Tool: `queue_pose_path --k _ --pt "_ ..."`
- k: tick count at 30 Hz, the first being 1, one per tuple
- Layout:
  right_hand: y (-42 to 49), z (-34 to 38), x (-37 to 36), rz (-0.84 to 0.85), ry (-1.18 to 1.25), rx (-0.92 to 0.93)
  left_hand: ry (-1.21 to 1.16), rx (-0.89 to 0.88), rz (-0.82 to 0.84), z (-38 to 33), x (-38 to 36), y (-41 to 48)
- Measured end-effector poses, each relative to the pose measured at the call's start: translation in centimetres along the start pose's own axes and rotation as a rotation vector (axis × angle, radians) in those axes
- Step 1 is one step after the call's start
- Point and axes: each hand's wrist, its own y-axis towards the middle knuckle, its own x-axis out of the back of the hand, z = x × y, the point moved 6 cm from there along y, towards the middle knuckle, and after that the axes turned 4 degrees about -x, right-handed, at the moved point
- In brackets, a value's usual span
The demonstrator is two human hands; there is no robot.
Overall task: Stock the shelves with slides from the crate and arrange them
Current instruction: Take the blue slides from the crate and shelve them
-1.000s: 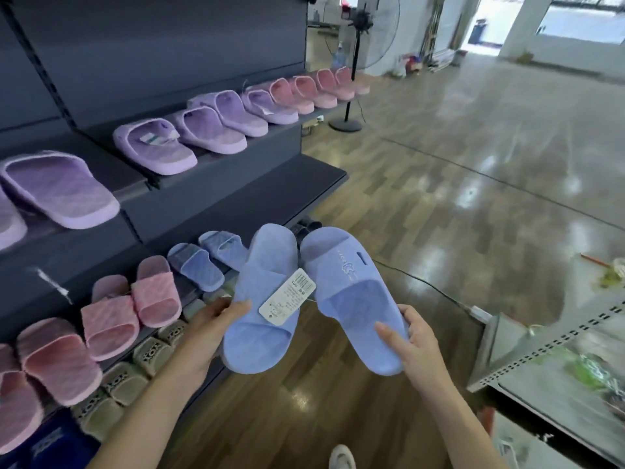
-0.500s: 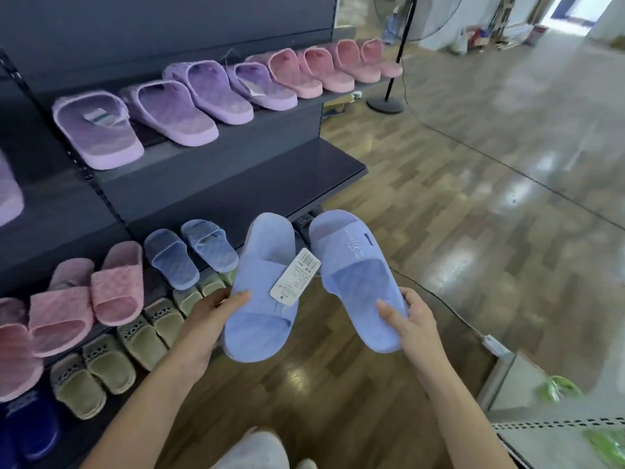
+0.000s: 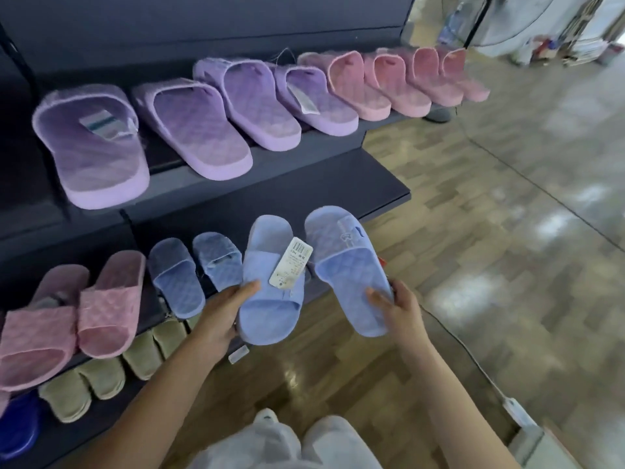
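Slides (image 3: 270,282) nearer shelf (image 3: 389,194), toes pointing away

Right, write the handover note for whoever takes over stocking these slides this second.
Left hand: holds a blue slide with a paper tag, gripped at its side.
Right hand: holds the matching blue slide by its heel end.
Both slides are in the air in front of the middle shelf, not yet set down.
Done: purple slides and pink slides line the top shelf; pink pairs and one blue pair sit on the middle shelf; beige slides fill the bottom.
Left: probably place this pair in the bare stretch right of the shelved blue pair, and straighten. The crate is out of view.
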Motion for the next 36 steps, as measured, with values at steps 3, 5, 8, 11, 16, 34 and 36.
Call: queue_pose_path --k 3,5,8,11,16,34,36 --pt "3.2 0.2 -1.7 0.021 -0.014 -0.028 -0.096 0.07 -0.116 0.7 0.7 3.0" --pt "5.1 0.3 -2.9 0.048 0.008 -0.058 -0.118 0.093 -0.128 0.9 1.1 4.9" --pt "8.4 -0.5 -4.7 0.069 0.027 -0.117 -0.119 0.114 -0.157 1.6 2.1 7.9" --pt "11.7 -1.6 -6.7 0.088 -0.007 -0.186 -0.105 0.131 -0.169 2.7 2.9 10.8" --pt "17.7 -4.4 -9.9 0.139 -0.036 -0.285 -0.174 0.123 -0.175 3.4 2.0 15.3" --pt "30.7 -5.7 -18.7 0.531 -0.798 -0.1 0.165 0.122 -0.723 5.6 -0.1 25.5" --pt "29.5 -4.3 -18.6 0.592 -0.842 -0.012 0.223 0.182 -0.695 5.4 0.0 24.8"
